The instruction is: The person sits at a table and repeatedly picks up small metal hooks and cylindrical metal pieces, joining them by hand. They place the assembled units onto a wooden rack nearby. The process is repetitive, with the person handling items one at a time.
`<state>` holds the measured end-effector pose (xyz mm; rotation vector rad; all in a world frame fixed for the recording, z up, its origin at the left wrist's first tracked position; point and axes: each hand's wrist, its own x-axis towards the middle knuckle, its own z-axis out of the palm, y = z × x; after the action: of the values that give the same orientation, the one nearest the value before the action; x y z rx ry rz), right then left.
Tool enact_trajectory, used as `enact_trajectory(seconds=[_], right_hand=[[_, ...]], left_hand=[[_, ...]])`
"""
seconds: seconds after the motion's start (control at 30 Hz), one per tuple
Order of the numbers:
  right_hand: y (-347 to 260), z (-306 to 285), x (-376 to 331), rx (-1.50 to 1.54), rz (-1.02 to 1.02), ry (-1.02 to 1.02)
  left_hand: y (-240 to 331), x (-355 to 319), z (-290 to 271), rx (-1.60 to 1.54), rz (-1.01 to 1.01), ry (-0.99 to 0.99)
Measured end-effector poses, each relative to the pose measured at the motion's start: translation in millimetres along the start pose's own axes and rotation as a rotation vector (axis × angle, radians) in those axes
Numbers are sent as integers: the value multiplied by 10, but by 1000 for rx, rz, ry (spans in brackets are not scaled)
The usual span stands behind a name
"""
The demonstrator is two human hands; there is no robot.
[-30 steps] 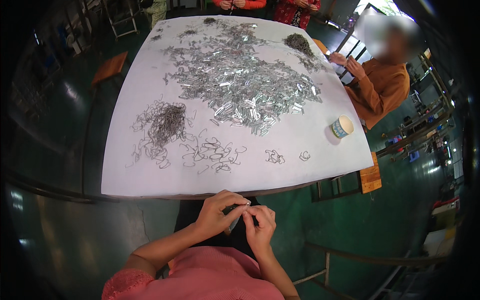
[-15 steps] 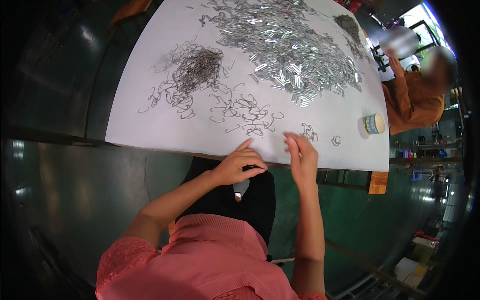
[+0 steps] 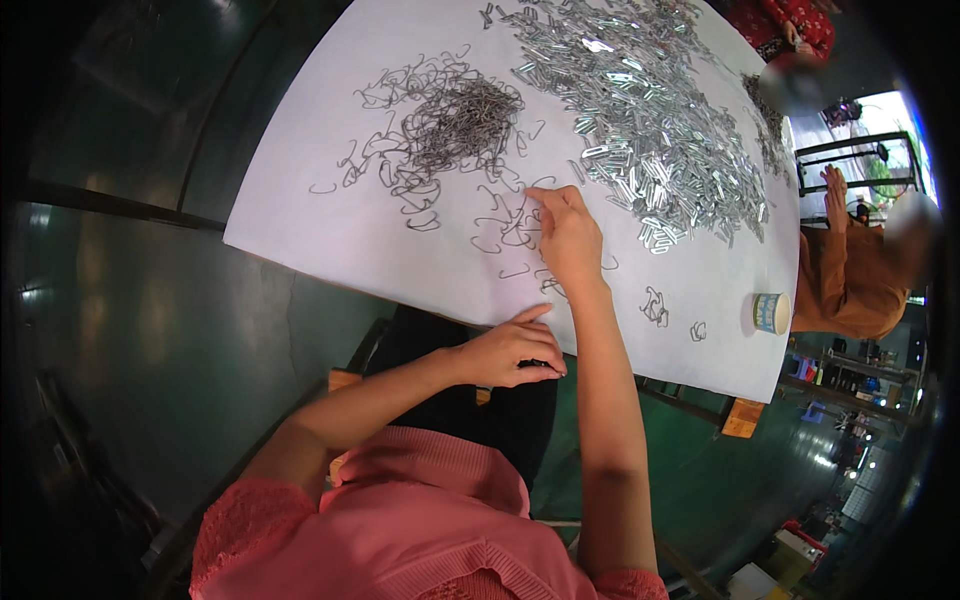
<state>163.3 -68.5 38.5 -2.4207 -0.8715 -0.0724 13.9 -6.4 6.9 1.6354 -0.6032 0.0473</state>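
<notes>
Wire hooks (image 3: 465,120) lie in a tangled grey heap toward the left edge of the white-covered table (image 3: 300,200), with single bent pieces strewn around it. Each looks thin, light and springy, stiff enough to keep its curve; neighbours probably snag, so a piece is best taken by the middle of its bend and lifted free of the rest.

Between that heap and the near edge lies a looser scatter of hooks (image 3: 515,225). The left hand (image 3: 510,352) is at the near edge, back up, its forefinger stretched out toward the tabletop and its thumb and other fingers curled toward one another; whether anything is pinched at their tips cannot be told. Just to its right, the right hand (image 3: 570,235) reaches in over the scatter, forefinger extended and touching or just above the wires. Its thumb side is partly hidden, so I cannot tell whether it pinches a hook.

Beyond the right hand, toward the far edge, spreads a broad pile of shiny metal clips (image 3: 650,150). They look light, hard and slippery, likely easiest to take by their long sides. Two small clusters of hooks (image 3: 655,307) lie nearer the right near corner, and a paper cup (image 3: 771,313) stands by the right edge. Past that edge is a co-worker in brown (image 3: 850,280).
</notes>
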Motion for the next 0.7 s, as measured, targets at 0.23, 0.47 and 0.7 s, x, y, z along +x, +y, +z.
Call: enact_trajectory(seconds=[0.23,0.47,0.7], right_hand=[[-215,173,138,-18,-85,18],[-244,239,363,50,17,-124],[-402,325,530,-310,17,-343]], left_hand=[[-59,3,-23,-10,56,-14],[-51,-4,-30,-45,20,-40],[-66,-12,-2,-24,31,-5]])
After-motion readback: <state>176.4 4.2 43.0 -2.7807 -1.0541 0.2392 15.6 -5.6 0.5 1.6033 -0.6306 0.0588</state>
